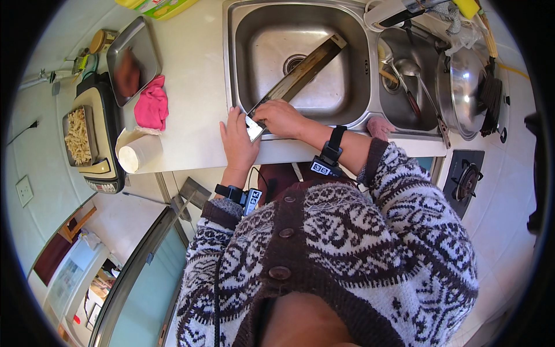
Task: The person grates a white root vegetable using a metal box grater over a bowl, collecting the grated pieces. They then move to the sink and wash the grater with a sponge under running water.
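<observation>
A long, narrow metal trough (303,71) with brownish stains lies diagonally across the large stainless-steel sink basin (260,47). Its far end leans toward the basin's back right, and its near end passes over the front left rim. My left hand (239,141) grips that near end from the left, where the metal shines bright white. Close beside it, my right hand (279,118) holds the trough from the right, fingers bent over its edge. Part of the drain (295,63) is hidden under the trough.
The smaller basin holds a ladle (408,68) and a brush (383,54). A large metal lid or pan (466,93) stands right of it. Leftward are a paper roll (138,157), a pink cloth (151,104), a metal tray (147,56) and an electric cooker (106,126).
</observation>
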Action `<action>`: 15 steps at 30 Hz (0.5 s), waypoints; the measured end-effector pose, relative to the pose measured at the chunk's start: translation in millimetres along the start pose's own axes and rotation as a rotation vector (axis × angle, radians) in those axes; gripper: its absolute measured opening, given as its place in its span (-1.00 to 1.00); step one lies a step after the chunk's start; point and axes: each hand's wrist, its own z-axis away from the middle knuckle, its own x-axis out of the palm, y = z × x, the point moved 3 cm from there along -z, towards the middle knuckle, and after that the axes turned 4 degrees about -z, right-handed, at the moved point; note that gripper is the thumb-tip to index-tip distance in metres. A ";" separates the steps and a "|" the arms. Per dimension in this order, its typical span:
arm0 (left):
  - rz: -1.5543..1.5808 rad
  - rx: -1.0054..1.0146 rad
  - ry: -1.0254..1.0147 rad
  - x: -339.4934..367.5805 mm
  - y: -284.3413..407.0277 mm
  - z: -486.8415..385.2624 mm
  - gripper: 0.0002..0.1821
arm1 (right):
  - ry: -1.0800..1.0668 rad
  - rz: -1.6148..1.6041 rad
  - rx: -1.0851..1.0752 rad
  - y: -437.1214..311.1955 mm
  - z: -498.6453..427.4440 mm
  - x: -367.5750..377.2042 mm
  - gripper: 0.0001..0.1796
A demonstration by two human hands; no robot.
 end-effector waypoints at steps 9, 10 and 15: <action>0.014 -0.006 0.020 -2.4 -0.4 2.5 -0.37 | -0.106 0.161 0.253 26.6 -13.9 -47.1 -0.74; 0.010 -0.013 0.024 -2.7 -1.3 2.6 -0.37 | -0.053 0.023 0.142 6.0 -8.9 -27.1 -0.74; -0.007 -0.013 0.011 -1.5 -0.8 1.7 -0.36 | -0.062 0.107 0.071 -4.8 -6.6 -35.9 -0.82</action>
